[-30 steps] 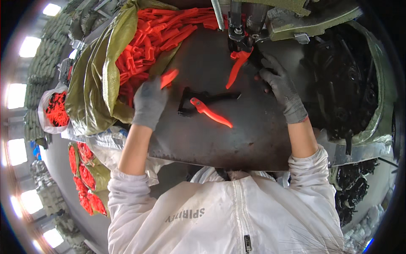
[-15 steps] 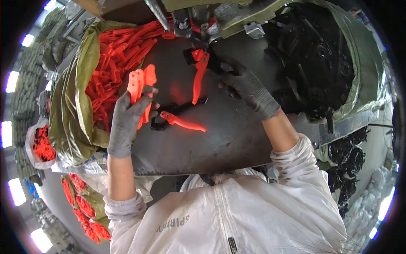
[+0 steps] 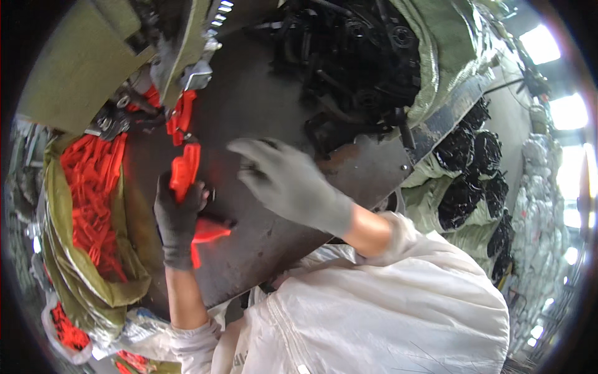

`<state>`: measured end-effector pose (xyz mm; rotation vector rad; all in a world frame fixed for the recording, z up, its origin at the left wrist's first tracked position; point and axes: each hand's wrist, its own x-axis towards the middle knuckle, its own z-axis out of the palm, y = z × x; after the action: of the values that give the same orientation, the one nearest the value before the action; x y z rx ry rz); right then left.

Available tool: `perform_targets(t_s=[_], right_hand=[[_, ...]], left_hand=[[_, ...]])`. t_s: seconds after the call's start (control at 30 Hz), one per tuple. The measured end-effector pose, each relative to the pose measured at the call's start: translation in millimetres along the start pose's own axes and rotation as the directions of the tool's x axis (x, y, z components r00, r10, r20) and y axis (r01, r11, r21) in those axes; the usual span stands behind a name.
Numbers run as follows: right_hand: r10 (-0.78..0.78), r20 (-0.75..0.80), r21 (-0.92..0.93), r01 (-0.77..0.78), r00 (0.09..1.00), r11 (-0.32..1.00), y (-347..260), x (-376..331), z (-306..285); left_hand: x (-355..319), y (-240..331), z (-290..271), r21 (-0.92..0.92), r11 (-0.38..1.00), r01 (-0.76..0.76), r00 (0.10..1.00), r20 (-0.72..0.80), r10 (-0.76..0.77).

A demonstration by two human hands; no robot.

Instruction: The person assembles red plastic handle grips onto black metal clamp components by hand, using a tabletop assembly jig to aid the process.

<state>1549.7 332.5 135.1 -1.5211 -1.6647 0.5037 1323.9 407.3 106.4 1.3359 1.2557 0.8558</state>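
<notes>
Bulging along the left edge, an olive woven sack [image 3: 93, 274] is sitting open with a heap of loose orange plastic parts [image 3: 90, 187] showing inside it. Just beside it, on the dark metal worktable [image 3: 274, 237], the left hand [image 3: 177, 221] in a dark grey glove is gripping an orange plastic handle piece [image 3: 185, 169]; its fingers [image 3: 163, 193] are curling tightly around the lower end while the upper end is sticking up past the knuckles toward the machine. Under the heel of this hand another orange piece [image 3: 210, 232] is lying flat on the table, touching a small black part whose shape cannot be made out. Above, more orange pieces [image 3: 182, 112] are hanging at the grey metal press head [image 3: 187, 62].

Toward the middle, the right hand [image 3: 289, 184] in a lighter grey glove is hovering over the table with its fingers [image 3: 249, 149] spreading loosely and gripping nothing, its palm facing down. It is somewhat blurred, so whether its fingertips are brushing the surface cannot be told. Farther right, a second olive sack [image 3: 436, 68] is holding a tangle of black plastic parts [image 3: 355, 68].
</notes>
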Motion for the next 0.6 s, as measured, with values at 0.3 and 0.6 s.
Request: perform_targets(t_s=[0.3, 0.6], right_hand=[[0.362, -0.248, -0.656, -0.431, 0.898, 0.619, 48, -63, -188], [0.29, -0.432, -0.465, -0.486, 0.854, 0.74, 82, -80, -126]], left_hand=[[11, -12, -27, 0.031, 0.993, 0.115, 0.988, -0.108, -0.111], [4, 0, -43, -0.125, 0.973, 0.192, 0.969, -0.135, -0.209]])
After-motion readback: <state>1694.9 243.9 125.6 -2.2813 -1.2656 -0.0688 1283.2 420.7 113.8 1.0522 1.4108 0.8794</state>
